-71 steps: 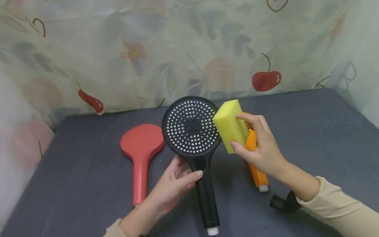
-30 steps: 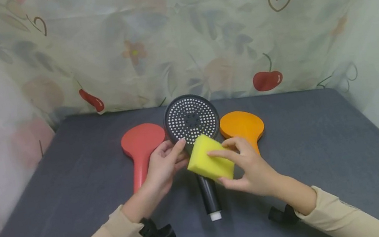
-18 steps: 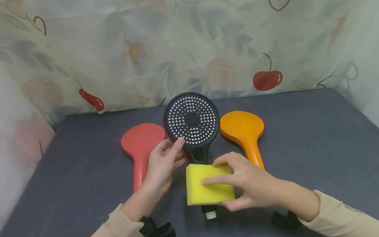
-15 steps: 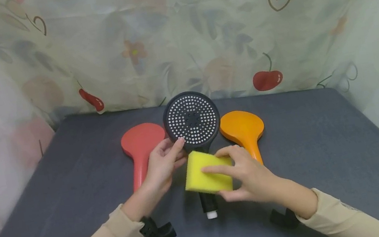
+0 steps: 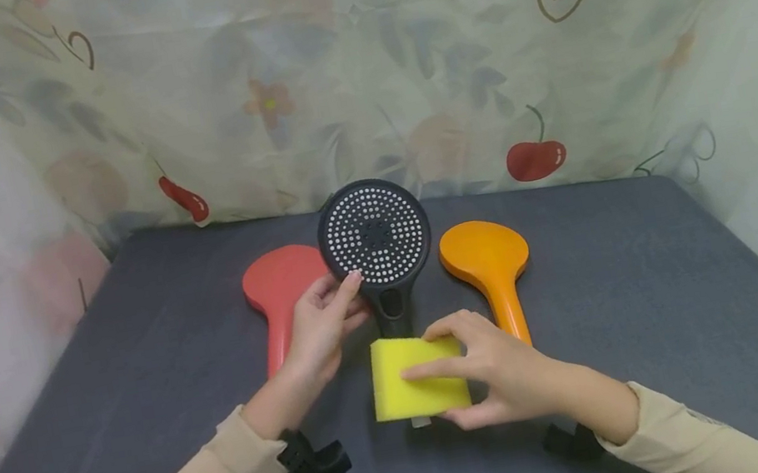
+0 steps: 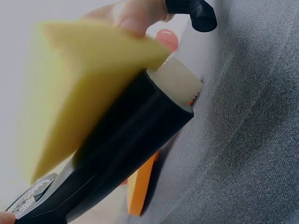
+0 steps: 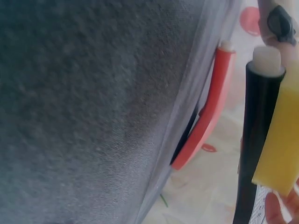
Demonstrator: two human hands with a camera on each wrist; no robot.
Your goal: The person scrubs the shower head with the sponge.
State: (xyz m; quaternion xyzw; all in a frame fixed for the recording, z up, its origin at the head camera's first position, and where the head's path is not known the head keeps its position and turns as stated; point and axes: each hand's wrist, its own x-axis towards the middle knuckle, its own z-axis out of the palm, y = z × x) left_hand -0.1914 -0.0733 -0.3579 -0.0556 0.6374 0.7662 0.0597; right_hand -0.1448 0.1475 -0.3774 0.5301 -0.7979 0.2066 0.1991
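Screened-off workspace, room type undetermined: printed sheets (image 5: 363, 62) enclose a dark cloth-topped desk (image 5: 648, 274) along its back and both sides.

Head: above, forward-down. 2 wrist views: close, sharing sponge (image 6: 79, 88).

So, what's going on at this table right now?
A person is handling a black shower head and a yellow sponge. The left hand grips the shower head by its rim, raised above the table. The right hand holds the sponge against its handle, hiding most of it from the head camera. A red shower head and an orange shower head lie on either side.
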